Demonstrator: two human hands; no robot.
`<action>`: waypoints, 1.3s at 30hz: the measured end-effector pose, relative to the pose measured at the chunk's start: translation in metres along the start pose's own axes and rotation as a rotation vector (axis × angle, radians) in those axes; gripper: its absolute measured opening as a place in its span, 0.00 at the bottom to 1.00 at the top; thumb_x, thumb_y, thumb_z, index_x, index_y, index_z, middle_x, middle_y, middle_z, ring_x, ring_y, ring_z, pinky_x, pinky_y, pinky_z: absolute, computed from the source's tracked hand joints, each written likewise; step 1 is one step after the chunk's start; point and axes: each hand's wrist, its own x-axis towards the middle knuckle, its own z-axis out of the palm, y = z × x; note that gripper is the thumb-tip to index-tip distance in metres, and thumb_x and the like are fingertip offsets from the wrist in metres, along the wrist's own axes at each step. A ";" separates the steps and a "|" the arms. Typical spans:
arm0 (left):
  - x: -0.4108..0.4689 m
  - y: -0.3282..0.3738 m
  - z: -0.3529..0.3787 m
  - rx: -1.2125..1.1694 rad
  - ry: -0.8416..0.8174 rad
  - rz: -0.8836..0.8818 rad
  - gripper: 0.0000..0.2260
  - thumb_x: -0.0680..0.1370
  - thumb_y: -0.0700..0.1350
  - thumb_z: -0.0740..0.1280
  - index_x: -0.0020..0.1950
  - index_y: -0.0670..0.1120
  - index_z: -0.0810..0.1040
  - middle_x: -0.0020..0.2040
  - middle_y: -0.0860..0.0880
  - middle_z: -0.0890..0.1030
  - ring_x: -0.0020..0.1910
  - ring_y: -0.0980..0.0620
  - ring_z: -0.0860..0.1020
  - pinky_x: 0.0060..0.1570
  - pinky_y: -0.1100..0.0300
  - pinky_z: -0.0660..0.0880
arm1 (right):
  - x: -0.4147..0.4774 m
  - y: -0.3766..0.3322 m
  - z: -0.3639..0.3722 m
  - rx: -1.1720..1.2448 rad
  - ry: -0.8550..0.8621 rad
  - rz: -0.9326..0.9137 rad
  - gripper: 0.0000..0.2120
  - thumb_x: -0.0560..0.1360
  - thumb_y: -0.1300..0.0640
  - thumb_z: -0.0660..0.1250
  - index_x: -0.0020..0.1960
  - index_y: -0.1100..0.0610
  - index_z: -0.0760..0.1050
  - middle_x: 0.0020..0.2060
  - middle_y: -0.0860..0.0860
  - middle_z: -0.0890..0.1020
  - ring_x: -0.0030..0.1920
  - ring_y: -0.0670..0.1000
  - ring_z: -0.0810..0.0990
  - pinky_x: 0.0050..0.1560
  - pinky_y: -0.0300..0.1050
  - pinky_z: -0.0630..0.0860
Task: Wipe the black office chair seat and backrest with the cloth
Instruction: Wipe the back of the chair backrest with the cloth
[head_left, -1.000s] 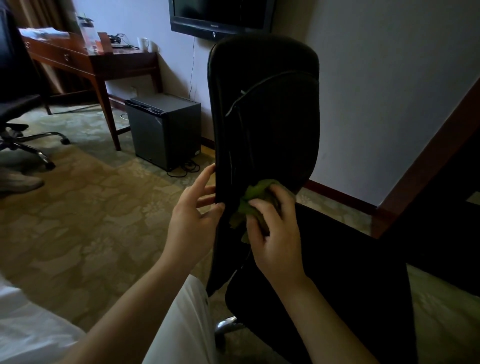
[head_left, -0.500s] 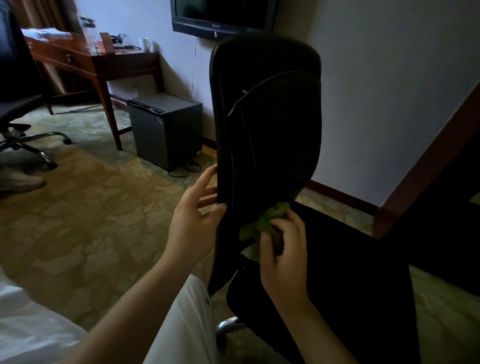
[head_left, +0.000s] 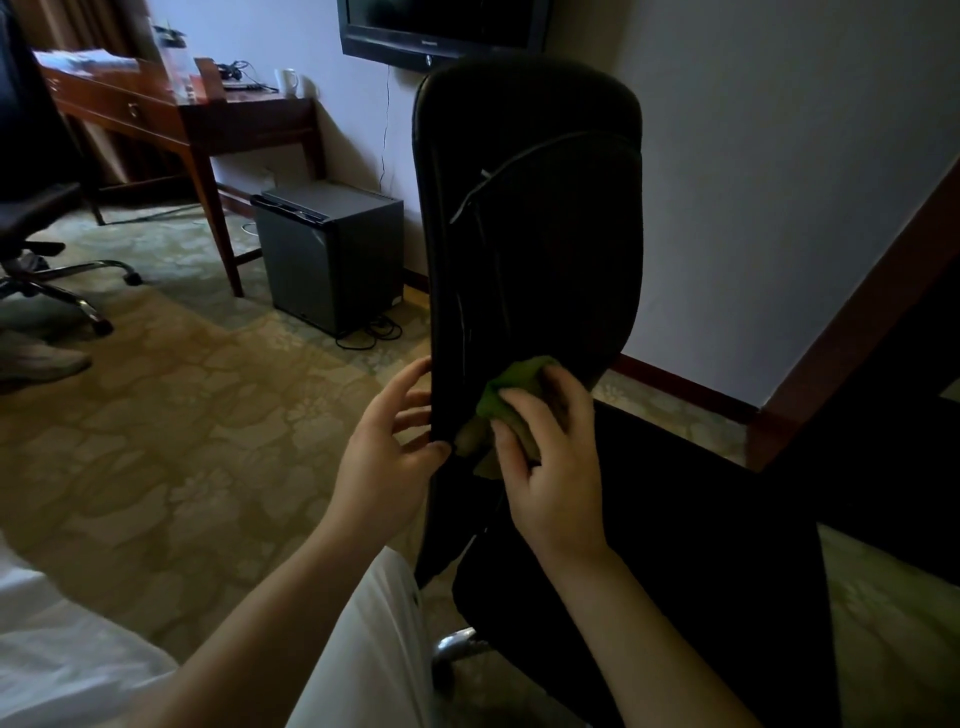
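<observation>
At about ten o'clock in the head view, a wooden bench (head_left: 156, 109) is seen against the far wall, with a white mug (head_left: 287, 81) set on its right end. A small dark fridge (head_left: 332, 254) is stood on the carpet at the bench's four o'clock. None of these is involved in the job.

Toward the centre, the left hand (head_left: 387, 457) is placed on the left edge of the backrest (head_left: 530, 234). The thumb is laid on the front face and the fingers are hooked toward the rear, so the edge is pinched between them. This hold is judged to be a brace, so that a chair which can probably swivel and roll is not turned or pushed away by the wiping pressure.

Just at three o'clock of that hand, the green cloth (head_left: 511, 387) is bunched into a wad and gripped in the curled fingers of the right hand (head_left: 550, 467). It is pressed against the lower part of the backrest, near where the seat (head_left: 675, 519) is joined. The bunching is presumably chosen so that a thick pad is offered to the upholstery and loose corners are kept from dragging.

The seat is spread toward four o'clock and is touched by neither hand. The step in hand is judged to be the wiping of the lower backrest. Whether the upper backrest, toward twelve o'clock, or the seat has been covered cannot be told.
</observation>
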 end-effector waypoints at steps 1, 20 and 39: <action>0.000 -0.002 0.000 -0.003 -0.004 -0.001 0.37 0.74 0.29 0.72 0.67 0.69 0.71 0.55 0.59 0.81 0.56 0.59 0.80 0.50 0.59 0.81 | -0.003 0.003 0.002 -0.022 -0.007 -0.015 0.13 0.81 0.55 0.67 0.65 0.57 0.79 0.71 0.56 0.69 0.73 0.54 0.70 0.70 0.48 0.74; -0.001 -0.004 0.000 -0.054 -0.031 0.000 0.38 0.75 0.32 0.72 0.65 0.74 0.69 0.54 0.61 0.80 0.56 0.59 0.80 0.48 0.62 0.80 | 0.004 -0.015 -0.002 0.158 0.238 0.258 0.10 0.80 0.56 0.68 0.61 0.54 0.79 0.61 0.50 0.78 0.63 0.43 0.76 0.64 0.36 0.73; -0.001 -0.003 0.001 -0.057 -0.032 -0.004 0.34 0.75 0.36 0.73 0.71 0.68 0.70 0.58 0.55 0.79 0.58 0.57 0.80 0.53 0.56 0.80 | -0.019 0.012 0.011 -0.094 -0.019 -0.004 0.13 0.83 0.56 0.66 0.65 0.57 0.79 0.68 0.60 0.72 0.69 0.56 0.73 0.65 0.54 0.76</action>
